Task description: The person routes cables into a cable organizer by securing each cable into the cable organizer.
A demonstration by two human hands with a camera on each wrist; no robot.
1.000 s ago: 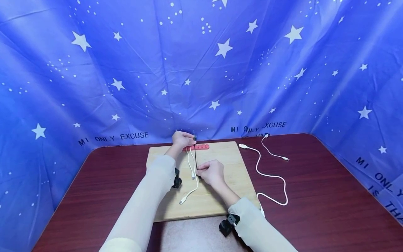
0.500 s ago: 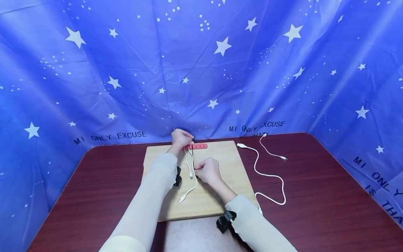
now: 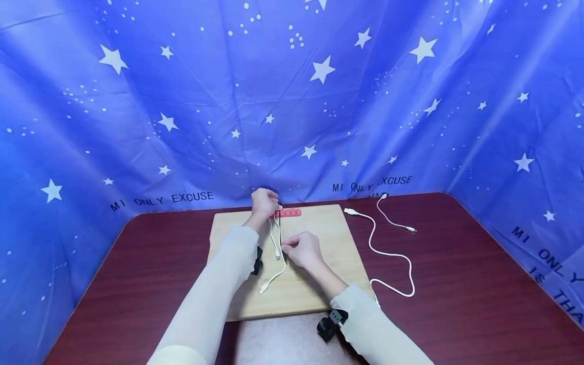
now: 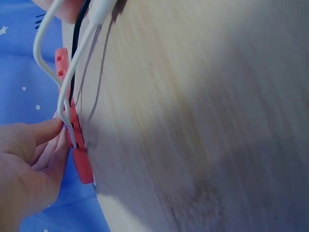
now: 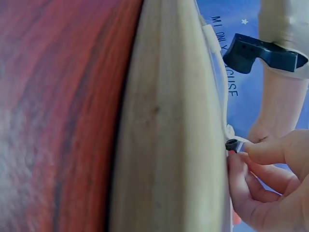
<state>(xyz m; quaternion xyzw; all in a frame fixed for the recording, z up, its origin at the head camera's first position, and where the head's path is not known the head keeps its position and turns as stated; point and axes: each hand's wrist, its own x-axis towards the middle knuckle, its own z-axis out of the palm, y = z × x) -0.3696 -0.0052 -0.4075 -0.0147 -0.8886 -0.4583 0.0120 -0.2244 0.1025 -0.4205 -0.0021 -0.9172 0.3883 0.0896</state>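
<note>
A black USB cable (image 3: 280,229) runs down across the wooden board (image 3: 328,268) from a red cable clip strip (image 3: 292,213) at the board's far edge. My left hand (image 3: 264,204) is at the far side of the strip, fingertips together at the black cable's upper end; the connector is mostly hidden. My right hand (image 3: 304,250) pinches the cable's lower part between thumb and fingers; its black end (image 5: 232,144) shows in the right wrist view. Two white cables (image 4: 72,72) sit in the strip's slots, their plugs lying on the board.
On the dark red table (image 3: 456,284), right of the board, lie a longer white USB cable (image 3: 392,255) and a shorter white cable (image 3: 394,220). A blue star-printed curtain (image 3: 292,101) hangs close behind the table and along both sides.
The black connector that stood above my left fingers has tipped back and down behind the strip, bringing the cable down against it. My right hand still pinches the lower part, nearly in place.
</note>
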